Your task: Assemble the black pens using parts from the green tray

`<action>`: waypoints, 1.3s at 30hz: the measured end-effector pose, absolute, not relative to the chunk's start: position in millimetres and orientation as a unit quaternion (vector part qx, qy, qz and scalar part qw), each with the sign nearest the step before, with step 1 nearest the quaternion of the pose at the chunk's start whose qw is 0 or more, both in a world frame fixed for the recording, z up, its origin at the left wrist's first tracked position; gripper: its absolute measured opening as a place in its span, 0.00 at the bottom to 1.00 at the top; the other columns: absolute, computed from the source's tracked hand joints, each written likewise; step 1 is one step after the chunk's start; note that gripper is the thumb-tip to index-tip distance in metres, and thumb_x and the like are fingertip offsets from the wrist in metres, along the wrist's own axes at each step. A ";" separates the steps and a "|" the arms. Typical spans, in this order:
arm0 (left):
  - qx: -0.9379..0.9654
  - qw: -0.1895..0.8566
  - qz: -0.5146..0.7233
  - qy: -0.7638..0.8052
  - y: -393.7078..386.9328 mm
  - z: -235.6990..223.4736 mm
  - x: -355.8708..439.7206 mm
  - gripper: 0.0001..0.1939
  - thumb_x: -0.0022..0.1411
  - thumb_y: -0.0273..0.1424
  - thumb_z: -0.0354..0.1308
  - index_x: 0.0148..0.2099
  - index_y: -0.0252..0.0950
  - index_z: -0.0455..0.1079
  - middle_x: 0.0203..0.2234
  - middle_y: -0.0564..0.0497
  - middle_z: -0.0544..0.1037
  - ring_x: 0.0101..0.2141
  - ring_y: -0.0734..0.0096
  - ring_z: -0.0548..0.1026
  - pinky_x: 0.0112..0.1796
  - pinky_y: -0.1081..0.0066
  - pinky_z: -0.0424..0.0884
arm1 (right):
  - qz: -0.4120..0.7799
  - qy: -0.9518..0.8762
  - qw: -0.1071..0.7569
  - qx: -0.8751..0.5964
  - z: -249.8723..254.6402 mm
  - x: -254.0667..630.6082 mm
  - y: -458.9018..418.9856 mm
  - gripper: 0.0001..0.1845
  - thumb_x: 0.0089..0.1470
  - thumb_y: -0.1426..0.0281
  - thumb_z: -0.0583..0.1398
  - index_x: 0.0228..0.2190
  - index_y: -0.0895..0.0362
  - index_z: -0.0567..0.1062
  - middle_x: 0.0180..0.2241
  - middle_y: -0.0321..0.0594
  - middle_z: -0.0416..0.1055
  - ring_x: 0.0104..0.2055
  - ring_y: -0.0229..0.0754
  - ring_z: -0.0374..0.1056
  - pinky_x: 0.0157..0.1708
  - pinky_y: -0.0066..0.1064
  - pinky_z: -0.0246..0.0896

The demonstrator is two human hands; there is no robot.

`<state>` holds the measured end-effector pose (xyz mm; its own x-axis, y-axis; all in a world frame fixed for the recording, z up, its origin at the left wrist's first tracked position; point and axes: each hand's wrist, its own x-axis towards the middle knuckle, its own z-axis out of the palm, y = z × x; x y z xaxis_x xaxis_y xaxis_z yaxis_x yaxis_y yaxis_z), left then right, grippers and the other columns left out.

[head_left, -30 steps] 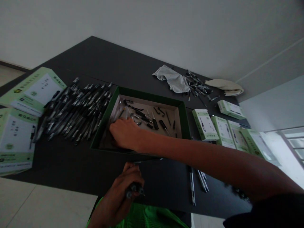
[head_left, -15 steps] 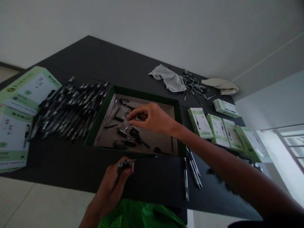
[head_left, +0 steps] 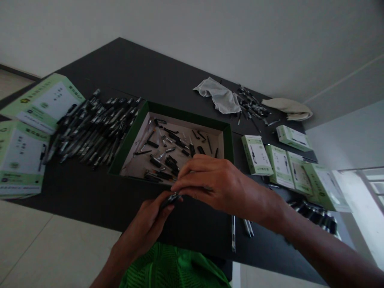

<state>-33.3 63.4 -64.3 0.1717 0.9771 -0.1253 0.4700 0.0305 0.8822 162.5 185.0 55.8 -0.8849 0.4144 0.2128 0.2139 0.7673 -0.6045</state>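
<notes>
My left hand (head_left: 150, 220) is closed on a dark pen (head_left: 169, 200) in front of the box's near edge. Thumb and fingers of my right hand (head_left: 207, 182) are pinched together at the tip of that pen; whatever small piece they may hold is hidden. Behind both hands lies a shallow green box (head_left: 187, 114) with a pale inside. Loose pen parts (head_left: 163, 156), black caps and clear pieces among them, are scattered in it. My right hand covers its near right corner.
A big heap of pens (head_left: 96, 128) lies left of the box, beside green-and-white cartons (head_left: 22, 156). More cartons (head_left: 280, 164) stand at the right. Farther back are a white cloth (head_left: 220, 96), another pen pile (head_left: 250, 104) and a beige cloth (head_left: 288, 108). Several pens (head_left: 233, 234) lie near the front edge.
My right hand has come out of the green box, toward me, and meets the pen in my left hand. My left hand has risen slightly. The view has shifted a little.
</notes>
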 end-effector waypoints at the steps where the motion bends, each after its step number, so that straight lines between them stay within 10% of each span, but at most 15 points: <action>1: 0.630 0.434 0.298 0.571 63.0 -64.6 -33.0 0.17 0.74 0.40 0.49 0.50 0.39 0.77 0.19 0.57 0.69 0.20 0.68 0.67 0.27 0.74 0.68 | 0.294 -0.927 0.163 -0.167 54.8 162.5 184.5 0.08 0.66 0.73 0.61 0.43 0.61 0.81 0.42 0.40 0.77 0.46 0.36 0.72 0.49 0.29 0.69; 18: 0.643 0.409 0.305 0.571 61.5 -61.7 -28.1 0.17 0.73 0.36 0.52 0.57 0.39 0.75 0.30 0.50 0.82 0.32 0.62 0.80 0.37 0.69 0.76 | 0.146 -0.978 0.088 -0.124 58.7 163.8 184.0 0.09 0.69 0.67 0.60 0.40 0.55 0.80 0.40 0.36 0.76 0.44 0.40 0.63 0.44 0.34 0.49; 39: 0.679 0.438 0.294 0.511 53.3 -45.6 -22.6 0.17 0.75 0.34 0.51 0.61 0.43 0.73 0.42 0.49 0.84 0.40 0.63 0.81 0.44 0.68 0.78 | 0.127 -0.976 0.127 -0.119 68.3 176.1 178.4 0.16 0.68 0.58 0.59 0.38 0.58 0.76 0.41 0.41 0.75 0.48 0.46 0.64 0.50 0.39 0.53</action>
<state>-22.6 53.3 -45.6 0.3060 0.9508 -0.0488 0.4358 -0.0943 0.8951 176.1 178.4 68.3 -0.9391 0.2652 0.2185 0.2007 0.9395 -0.2775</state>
